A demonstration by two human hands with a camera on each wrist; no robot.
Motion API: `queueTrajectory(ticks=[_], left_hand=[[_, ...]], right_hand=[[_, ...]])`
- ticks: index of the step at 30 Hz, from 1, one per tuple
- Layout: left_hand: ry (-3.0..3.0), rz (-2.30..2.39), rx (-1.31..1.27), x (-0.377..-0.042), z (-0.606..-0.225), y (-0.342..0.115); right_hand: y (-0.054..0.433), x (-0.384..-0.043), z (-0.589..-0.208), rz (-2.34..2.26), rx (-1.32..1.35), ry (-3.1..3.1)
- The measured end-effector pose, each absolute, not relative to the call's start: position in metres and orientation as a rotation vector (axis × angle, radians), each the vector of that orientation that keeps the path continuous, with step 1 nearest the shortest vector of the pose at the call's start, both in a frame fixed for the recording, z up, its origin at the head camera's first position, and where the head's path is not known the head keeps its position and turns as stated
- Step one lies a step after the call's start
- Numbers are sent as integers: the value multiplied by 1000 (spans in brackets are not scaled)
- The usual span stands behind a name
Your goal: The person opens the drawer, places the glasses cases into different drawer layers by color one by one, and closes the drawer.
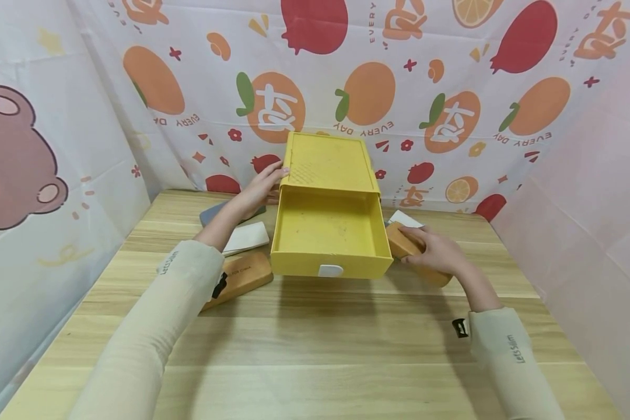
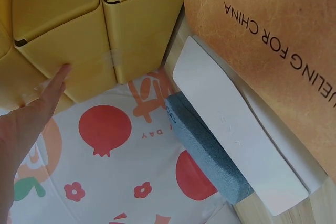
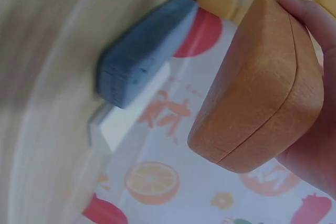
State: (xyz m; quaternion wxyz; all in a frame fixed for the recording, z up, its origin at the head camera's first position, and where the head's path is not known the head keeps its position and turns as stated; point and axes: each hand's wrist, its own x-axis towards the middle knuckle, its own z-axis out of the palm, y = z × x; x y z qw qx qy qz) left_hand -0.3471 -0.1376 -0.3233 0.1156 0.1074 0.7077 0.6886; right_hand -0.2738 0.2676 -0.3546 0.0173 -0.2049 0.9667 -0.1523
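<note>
Inspector: Position of the orange-brown eyeglass case [image 3: 257,93]?
Colleague: In the right hand [image 1: 438,251], just right of the yellow drawer unit [image 1: 331,163]. The digits pinch it from opposite sides. The right wrist view alone shows its lid seam plainly. Whether its far end touches the tabletop [image 1: 325,361], I cannot tell.

Inspector: The left hand [image 1: 257,189]?
Colleague: Fingers extended, tips against the unit's left side — how far they are spread I cannot tell.

Inspector: Drawer [image 1: 294,263]?
Colleague: Pulled out towards the person, white tab [image 1: 330,270] on its front. The head view shows its inner floor; neither wrist view does.

Inspector: Remaining items, right side?
Colleague: A blue case [image 3: 142,53] beside a white case [image 3: 131,108]. The head view all but hides the blue one — the right wrist view shows it well.

Inspector: Left side?
Colleague: A brown lettered case [image 1: 249,274], a folded-looking white case [image 2: 231,124] and a grey-blue case [image 2: 207,150]. The left wrist view reads "UELING FOR CHINA"; in the head view a sleeve covers part of that case.
</note>
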Motion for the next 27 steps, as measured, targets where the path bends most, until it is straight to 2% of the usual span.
queueTrajectory(ticks=[11, 18, 27], left_hand=[[2054, 2028, 327, -347, -324, -138], [2045, 2034, 329, -348, -324, -137], [2043, 2031, 337, -348, -324, -138]], right_hand=[[267, -267, -305, -515, -608, 2962], [265, -258, -270, -367, -535, 3089], [247, -252, -242, -376, -688, 3088]])
